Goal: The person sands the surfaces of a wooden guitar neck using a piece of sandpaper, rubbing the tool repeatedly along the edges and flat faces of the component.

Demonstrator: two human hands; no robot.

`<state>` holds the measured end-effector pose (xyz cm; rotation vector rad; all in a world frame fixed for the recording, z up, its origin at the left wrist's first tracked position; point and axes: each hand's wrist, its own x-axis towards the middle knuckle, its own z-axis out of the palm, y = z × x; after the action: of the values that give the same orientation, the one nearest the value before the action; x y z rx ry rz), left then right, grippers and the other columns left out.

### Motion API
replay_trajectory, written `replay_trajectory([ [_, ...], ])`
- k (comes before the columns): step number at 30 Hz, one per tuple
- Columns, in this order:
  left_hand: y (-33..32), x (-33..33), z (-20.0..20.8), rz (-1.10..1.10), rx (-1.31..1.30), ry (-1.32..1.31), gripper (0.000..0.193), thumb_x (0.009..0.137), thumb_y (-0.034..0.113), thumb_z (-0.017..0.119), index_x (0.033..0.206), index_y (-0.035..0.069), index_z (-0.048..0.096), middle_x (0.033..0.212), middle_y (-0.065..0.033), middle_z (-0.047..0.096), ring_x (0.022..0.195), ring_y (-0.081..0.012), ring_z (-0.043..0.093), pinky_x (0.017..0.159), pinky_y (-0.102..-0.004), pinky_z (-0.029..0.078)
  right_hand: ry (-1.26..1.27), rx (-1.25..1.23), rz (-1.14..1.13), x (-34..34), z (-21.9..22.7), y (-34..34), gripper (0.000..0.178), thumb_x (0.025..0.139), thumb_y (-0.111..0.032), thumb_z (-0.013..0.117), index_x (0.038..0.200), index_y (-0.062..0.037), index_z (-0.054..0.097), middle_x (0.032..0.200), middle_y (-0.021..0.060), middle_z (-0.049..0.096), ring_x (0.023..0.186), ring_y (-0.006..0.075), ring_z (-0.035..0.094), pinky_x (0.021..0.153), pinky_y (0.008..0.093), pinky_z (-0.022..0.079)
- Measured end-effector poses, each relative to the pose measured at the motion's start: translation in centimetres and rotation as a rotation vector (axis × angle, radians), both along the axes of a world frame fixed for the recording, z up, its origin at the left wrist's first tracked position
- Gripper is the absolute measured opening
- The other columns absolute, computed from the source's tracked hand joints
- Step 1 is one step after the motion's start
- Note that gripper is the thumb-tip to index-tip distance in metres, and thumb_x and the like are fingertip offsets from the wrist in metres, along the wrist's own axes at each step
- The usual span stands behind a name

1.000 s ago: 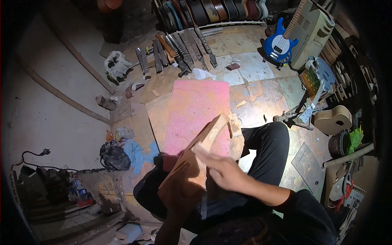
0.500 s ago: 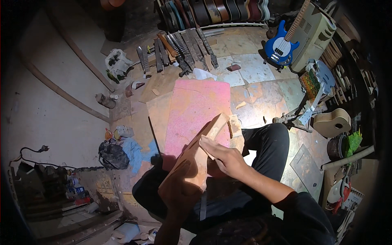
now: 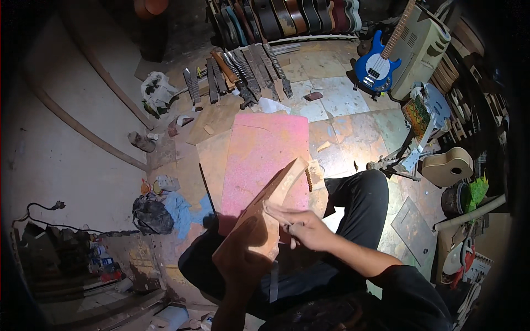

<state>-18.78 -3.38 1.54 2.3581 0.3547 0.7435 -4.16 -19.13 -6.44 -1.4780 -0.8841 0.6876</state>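
Note:
A pale, carved wooden piece [image 3: 281, 185] lies slantwise over my lap, with a narrow arm pointing away and a broad, curved end near me. My left hand [image 3: 243, 262], in deep shadow, is wrapped round the broad end. My right hand [image 3: 309, 229] is closed on a small, thin, flat piece that looks like folded sandpaper [image 3: 280, 215], pressed to the wood's side where the arm widens. Its grit is too small to make out. Beneath the wood's far end is a pink board [image 3: 262, 138].
Beyond the board lie several guitar necks [image 3: 243, 71], with a row of guitars [image 3: 287, 19] behind. A blue bass guitar [image 3: 378, 63] leans at the far right, nearer than it an unfinished guitar body [image 3: 448, 167]. A blue cloth [image 3: 179, 209] and a black bag [image 3: 152, 212] lie left.
My right hand has slid nearer to me and slightly left along the wood, its fingers now more curled. My left hand keeps its grip, and the view has shifted slightly.

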Motion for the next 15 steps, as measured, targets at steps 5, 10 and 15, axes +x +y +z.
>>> replay_trajectory([
  [5, -0.6, -0.3, -0.7, 0.015, -0.014, -0.016, 0.057, 0.071, 0.009, 0.095, 0.123, 0.001, 0.072, 0.113, -0.0176, 0.081, 0.104, -0.0313, 0.080, 0.092, -0.0395, 0.064, -0.467, -0.304, -0.390, 4.8, -3.8, -0.1, 0.066, 0.093, 0.004, 0.053, 0.156, -0.0158, 0.058, 0.154, 0.0180, 0.060, 0.131, 0.0405, 0.066, 0.112, 0.0444, 0.056],
  [10, -0.8, -0.1, -0.9, -0.021, 0.029, -0.007, 0.044, 0.080, 0.001, 0.080, 0.123, -0.002, 0.072, 0.113, -0.0189, 0.080, 0.104, -0.0312, 0.081, 0.091, -0.0401, 0.065, -0.357, -0.058, -0.087, 0.3, -0.2, -0.7, 0.075, 0.089, 0.012, 0.050, 0.158, -0.0146, 0.056, 0.162, 0.0175, 0.054, 0.143, 0.0348, 0.059, 0.120, 0.0401, 0.046],
  [15, -1.3, 0.0, -0.3, -0.128, 0.124, -0.098, 0.039, 0.082, -0.012, 0.051, 0.115, -0.004, 0.071, 0.112, -0.0198, 0.079, 0.103, -0.0388, 0.080, 0.091, -0.0449, 0.065, -0.449, -0.437, -0.149, 4.9, -0.6, -1.7, 0.066, 0.090, 0.007, 0.053, 0.150, -0.0155, 0.063, 0.150, 0.0177, 0.063, 0.129, 0.0392, 0.067, 0.107, 0.0427, 0.058],
])
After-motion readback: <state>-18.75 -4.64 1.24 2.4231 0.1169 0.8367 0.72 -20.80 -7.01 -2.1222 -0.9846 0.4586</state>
